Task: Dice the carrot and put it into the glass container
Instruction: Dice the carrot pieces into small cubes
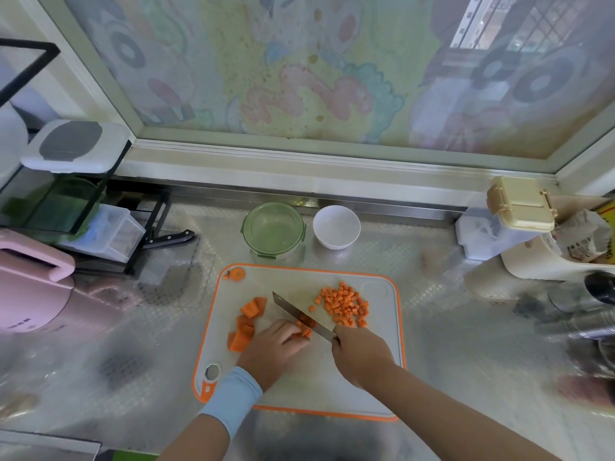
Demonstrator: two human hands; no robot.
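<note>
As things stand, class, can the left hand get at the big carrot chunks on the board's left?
Probably yes: the carrot chunks lie just beside the left hand, nothing between; the knife sits on its far side.

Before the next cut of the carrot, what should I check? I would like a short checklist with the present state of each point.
1. Grip of the right hand round the knife handle: ok.
2. Fingers of the left hand curled on the carrot strip, behind the blade: ok.
3. The cutting board lies flat: ok.
4. The diced pile is clear of the blade: ok.
5. The glass container is open for the dice: not ok, its green lid seems to be on.
</note>
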